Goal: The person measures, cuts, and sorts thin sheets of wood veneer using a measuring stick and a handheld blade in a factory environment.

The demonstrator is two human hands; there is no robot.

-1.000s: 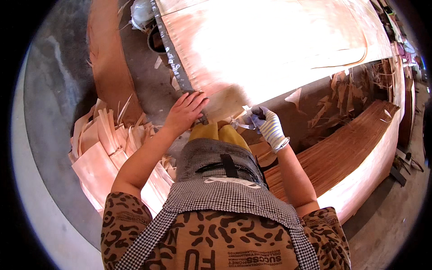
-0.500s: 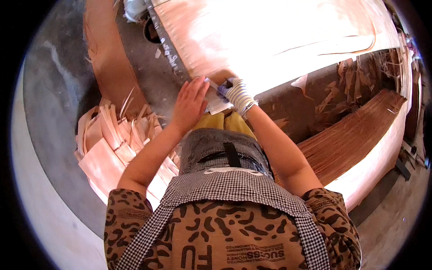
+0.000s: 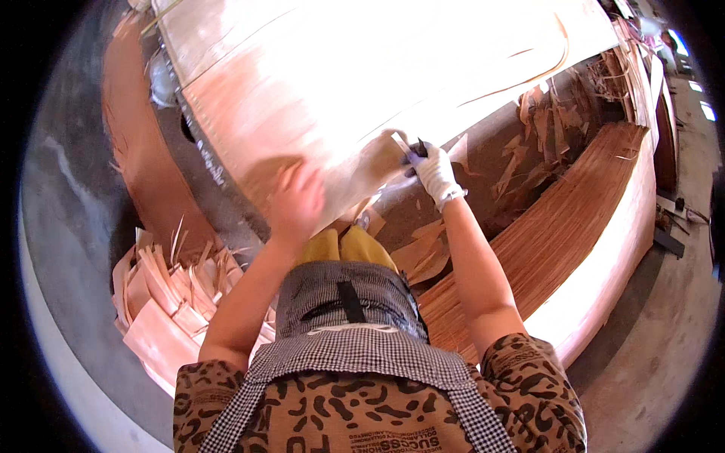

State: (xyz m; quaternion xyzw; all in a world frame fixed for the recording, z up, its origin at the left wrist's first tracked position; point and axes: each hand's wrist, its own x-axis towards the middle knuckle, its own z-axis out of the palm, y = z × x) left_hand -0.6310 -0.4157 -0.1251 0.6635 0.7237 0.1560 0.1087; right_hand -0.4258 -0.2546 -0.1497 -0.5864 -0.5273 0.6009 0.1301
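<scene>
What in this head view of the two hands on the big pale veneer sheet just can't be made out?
- Left hand: motion-blurred, so its contact with the veneer sheet is unclear.
- Small tool in the gloved right hand: mostly covered by the glove, too small to identify.
- Sheet's grain: washed out by glare.
- Sheet's far edges: cut off by the picture's rim.

You have no packages, labels, signs or screens before you here. The only printed thing is the dark lettering band on your own patterned shirt, at the low edge of the view, under the checked apron.
</scene>
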